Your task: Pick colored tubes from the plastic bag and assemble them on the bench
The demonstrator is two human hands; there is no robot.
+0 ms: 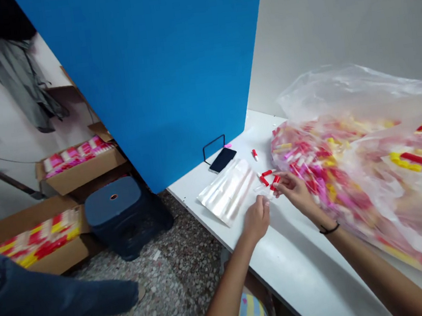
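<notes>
My right hand (295,191) pinches a small red-and-white tube (276,181) between thumb and fingertips. Close by on its left, my left hand (257,218) is closed at the edge of what looks like a small clear plastic bag (263,190); the grip itself is partly hidden. Red tubes (263,180) with white ends lie just beyond the fingertips, and another red-and-white tube (255,155) lies farther back. A stack of flat clear plastic bags (228,191) rests on the white table (304,259), left of my hands.
A large clear sack (327,164) of red, yellow, pink and white pieces fills the table's right side. A phone (222,160) lies by a blue panel (171,81). Leftward are a blue stool (114,198), cardboard boxes (85,173) of packed pieces and a person's leg (78,300).
</notes>
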